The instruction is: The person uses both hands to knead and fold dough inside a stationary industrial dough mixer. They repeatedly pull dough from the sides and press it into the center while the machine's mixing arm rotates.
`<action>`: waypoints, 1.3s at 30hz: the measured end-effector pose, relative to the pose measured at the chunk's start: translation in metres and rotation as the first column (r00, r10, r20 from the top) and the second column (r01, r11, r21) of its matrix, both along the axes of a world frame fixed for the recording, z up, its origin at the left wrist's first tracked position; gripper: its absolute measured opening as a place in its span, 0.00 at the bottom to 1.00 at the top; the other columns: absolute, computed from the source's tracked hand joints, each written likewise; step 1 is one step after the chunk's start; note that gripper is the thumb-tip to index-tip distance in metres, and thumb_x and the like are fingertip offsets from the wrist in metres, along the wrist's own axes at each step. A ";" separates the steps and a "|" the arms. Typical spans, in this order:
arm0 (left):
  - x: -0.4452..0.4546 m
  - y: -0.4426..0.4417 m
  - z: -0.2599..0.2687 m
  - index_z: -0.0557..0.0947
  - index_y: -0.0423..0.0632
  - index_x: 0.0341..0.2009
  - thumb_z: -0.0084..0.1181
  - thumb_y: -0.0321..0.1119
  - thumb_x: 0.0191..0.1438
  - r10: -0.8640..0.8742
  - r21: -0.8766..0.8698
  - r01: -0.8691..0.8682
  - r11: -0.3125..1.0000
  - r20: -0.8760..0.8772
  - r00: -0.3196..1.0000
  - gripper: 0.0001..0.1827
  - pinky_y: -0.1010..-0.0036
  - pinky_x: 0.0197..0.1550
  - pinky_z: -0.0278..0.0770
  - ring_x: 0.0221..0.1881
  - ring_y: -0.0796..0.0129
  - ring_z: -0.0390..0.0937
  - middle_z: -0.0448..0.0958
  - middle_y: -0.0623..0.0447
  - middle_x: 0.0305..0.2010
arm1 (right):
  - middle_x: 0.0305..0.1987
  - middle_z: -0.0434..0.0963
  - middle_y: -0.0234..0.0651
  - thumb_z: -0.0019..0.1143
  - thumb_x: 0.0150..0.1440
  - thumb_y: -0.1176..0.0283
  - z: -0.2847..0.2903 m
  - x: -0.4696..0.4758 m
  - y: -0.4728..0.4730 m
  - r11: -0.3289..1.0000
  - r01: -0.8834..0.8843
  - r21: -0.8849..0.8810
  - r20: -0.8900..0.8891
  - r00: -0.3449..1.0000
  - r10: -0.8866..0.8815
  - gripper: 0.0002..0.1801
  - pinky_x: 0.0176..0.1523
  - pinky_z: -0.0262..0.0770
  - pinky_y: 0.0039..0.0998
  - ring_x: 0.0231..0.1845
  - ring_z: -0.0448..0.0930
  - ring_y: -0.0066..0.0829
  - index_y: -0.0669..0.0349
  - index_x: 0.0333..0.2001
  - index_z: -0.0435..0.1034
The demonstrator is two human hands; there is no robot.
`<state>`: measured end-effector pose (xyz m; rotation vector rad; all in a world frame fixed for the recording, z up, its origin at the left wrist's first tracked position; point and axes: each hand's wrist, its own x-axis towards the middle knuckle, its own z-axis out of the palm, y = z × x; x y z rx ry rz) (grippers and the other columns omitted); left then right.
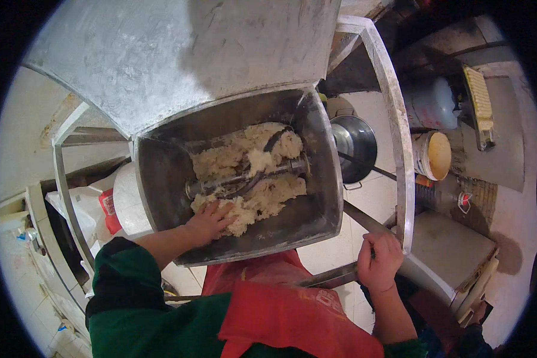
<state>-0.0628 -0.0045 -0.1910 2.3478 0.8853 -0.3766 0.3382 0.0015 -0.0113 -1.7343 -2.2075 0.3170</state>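
Note:
Pale, crumbly dough (268, 197) lies in the metal trough (170, 215) of a dough mixer, heaped on both sides of its mixing shaft (273, 172). A curved blade rises from the far heap. My left hand (211, 222) reaches over the near wall with fingers spread, palm down on the near left dough. It grasps nothing that I can see. Outside the trough at right, my right hand (380, 262) is at the corner of the machine's metal frame (398, 147), fingers curled. Whether it grips the frame there is hidden.
The raised metal lid (170, 49) stands behind the trough. Right of the frame are a steel pot (362, 147) on the floor, a tub with yellowish contents (438, 155), a gas cylinder (434, 103) and a white chest-like box (447, 250). A white sack (85, 206) sits left.

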 end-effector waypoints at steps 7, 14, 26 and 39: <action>0.006 0.000 -0.033 0.73 0.49 0.55 0.55 0.34 0.49 -0.134 0.077 0.129 0.989 0.060 0.989 0.26 0.45 0.64 0.56 0.66 0.36 0.53 0.53 0.41 0.69 | 0.27 0.74 0.38 0.56 0.45 0.78 0.001 -0.004 0.001 0.999 0.036 -0.003 -0.022 0.999 -0.036 0.07 0.33 0.67 0.38 0.27 0.73 0.42 0.58 0.31 0.71; 0.114 0.034 -0.055 0.74 0.49 0.56 0.56 0.36 0.48 -0.161 0.171 0.159 0.972 0.001 0.987 0.27 0.41 0.64 0.55 0.68 0.35 0.49 0.52 0.43 0.70 | 0.27 0.74 0.36 0.57 0.44 0.78 0.002 -0.005 0.002 0.996 0.052 -0.072 0.017 0.999 -0.051 0.07 0.32 0.67 0.38 0.27 0.74 0.41 0.57 0.30 0.71; 0.210 0.073 -0.029 0.73 0.62 0.56 0.56 0.40 0.50 -0.201 0.105 0.209 0.972 -0.084 0.976 0.26 0.40 0.55 0.60 0.63 0.48 0.60 0.66 0.51 0.60 | 0.25 0.74 0.35 0.57 0.44 0.77 0.006 -0.009 0.008 0.990 0.017 -0.143 0.022 1.000 -0.014 0.06 0.31 0.67 0.37 0.27 0.74 0.40 0.57 0.30 0.71; 0.132 0.155 0.005 0.68 0.55 0.61 0.69 0.48 0.40 0.485 0.165 -0.500 0.850 0.125 0.866 0.43 0.49 0.61 0.59 0.63 0.52 0.62 0.65 0.47 0.62 | 0.27 0.76 0.39 0.56 0.47 0.76 -0.001 -0.008 0.000 0.995 0.102 -0.014 0.002 0.995 -0.102 0.03 0.34 0.72 0.40 0.29 0.76 0.44 0.58 0.29 0.71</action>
